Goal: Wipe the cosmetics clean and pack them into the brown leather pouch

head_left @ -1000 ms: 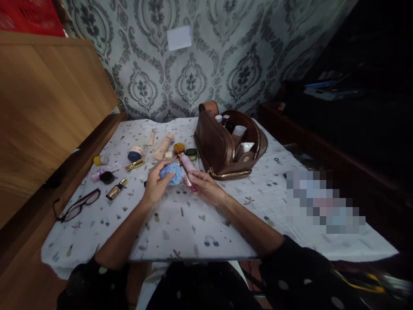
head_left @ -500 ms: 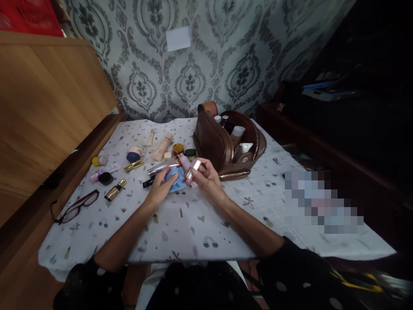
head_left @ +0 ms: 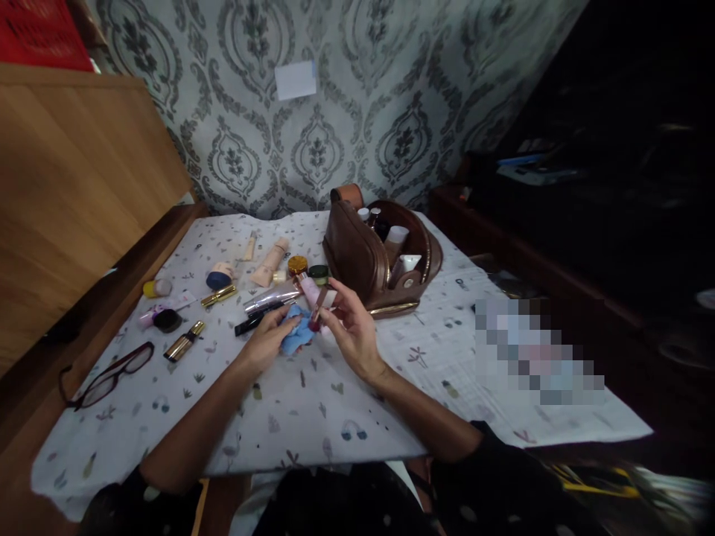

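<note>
My left hand (head_left: 268, 339) is closed round a small blue cloth (head_left: 296, 335) just above the patterned tablecloth (head_left: 313, 402). My right hand (head_left: 349, 327) pinches a slim pink lip gloss tube (head_left: 321, 305) upright, its lower end touching the cloth. Behind my hands stands an open brown leather cosmetic bag (head_left: 369, 257) with several bottles and tubes standing in it.
Scattered on the cloth to the left lie gold lipstick tubes (head_left: 184, 341), beige tubes (head_left: 269, 262), small jars (head_left: 296, 263), a silver tube (head_left: 271, 298), a black pencil (head_left: 254, 322) and glasses (head_left: 106, 378). A wooden headboard (head_left: 72, 193) rises on the left; dark furniture (head_left: 558, 246) stands on the right.
My right hand has turned the lip gloss tube from lying low to upright and lifted it. The cloth hand dropped lower. The camera view shifted a little to the right.
</note>
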The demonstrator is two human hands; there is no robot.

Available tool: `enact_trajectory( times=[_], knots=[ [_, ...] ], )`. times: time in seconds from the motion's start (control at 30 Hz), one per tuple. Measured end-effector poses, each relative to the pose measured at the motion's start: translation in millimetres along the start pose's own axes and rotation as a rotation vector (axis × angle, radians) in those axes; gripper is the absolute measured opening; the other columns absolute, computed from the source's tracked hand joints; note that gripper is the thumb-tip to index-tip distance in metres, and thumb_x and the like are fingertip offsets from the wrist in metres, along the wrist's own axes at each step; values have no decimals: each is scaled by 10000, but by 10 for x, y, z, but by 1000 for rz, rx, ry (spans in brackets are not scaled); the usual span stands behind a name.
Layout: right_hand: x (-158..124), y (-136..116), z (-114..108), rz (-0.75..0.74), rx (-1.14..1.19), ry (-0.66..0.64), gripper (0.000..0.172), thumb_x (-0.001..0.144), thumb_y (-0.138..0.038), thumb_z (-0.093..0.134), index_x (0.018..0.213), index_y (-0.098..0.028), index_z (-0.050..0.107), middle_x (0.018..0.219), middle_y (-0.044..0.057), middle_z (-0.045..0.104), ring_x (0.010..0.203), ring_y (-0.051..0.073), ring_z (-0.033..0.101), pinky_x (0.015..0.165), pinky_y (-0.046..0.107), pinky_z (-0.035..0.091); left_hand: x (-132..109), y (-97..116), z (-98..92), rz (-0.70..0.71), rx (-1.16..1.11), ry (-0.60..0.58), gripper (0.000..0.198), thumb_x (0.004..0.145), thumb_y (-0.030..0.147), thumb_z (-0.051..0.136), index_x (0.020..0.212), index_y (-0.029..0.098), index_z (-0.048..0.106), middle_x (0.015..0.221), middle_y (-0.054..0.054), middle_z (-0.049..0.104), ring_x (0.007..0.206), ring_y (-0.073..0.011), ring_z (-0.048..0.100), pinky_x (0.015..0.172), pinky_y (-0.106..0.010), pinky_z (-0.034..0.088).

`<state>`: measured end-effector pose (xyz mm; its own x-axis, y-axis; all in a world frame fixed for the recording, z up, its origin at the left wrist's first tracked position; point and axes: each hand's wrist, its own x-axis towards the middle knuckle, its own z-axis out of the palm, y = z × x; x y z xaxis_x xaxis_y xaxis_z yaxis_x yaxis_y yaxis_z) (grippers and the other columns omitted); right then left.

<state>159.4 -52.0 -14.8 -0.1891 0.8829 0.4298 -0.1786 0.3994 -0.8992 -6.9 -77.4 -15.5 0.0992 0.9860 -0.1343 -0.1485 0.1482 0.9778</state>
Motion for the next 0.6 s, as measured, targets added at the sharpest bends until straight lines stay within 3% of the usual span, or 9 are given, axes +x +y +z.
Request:
enact_trajectory(
  times=[0.2,0.3,0.4,0.5,0.6],
  knots=[
    [-25,-154,-259,-113,-156,66,378,878,-325,671,1239,-298,563,1087,63,627,934,213,637,805,373,554,-49,131,159,83,168,-78,103,753,268,657,806,189,616,700,17,554,604,-104,514,558,-214,431],
    [47,-395,-536,-176,-210,118,412,871,-292,688,1251,-309,531,1043,50,649,826,196,673,740,371,574,-30,327,406,135,335,-209,318,744,213,619,1061,201,620,922,-21,608,768,-141,575,634,-223,463],
    [220,-680,-835,-318,-231,212,370,880,-249,680,1210,-298,521,917,11,662,814,177,687,733,348,586,73,468,731,138,400,-370,638,787,228,588,1404,230,424,1078,-61,604,798,-161,597,633,-245,484],
    [416,-851,-1095,-404,-318,293,344,842,-230,727,1137,-281,557,896,-16,655,806,140,680,715,290,583,236,478,1041,206,493,-384,783,806,241,597,1516,206,270,1023,-73,633,787,-193,607,645,-281,493],
    [533,-847,-1295,-394,-421,283,347,813,-226,760,1108,-275,584,934,-9,657,817,139,684,723,290,584,387,421,1246,281,611,-343,774,807,241,608,1508,161,289,864,-46,638,771,-224,610,667,-306,485]
  ],
)
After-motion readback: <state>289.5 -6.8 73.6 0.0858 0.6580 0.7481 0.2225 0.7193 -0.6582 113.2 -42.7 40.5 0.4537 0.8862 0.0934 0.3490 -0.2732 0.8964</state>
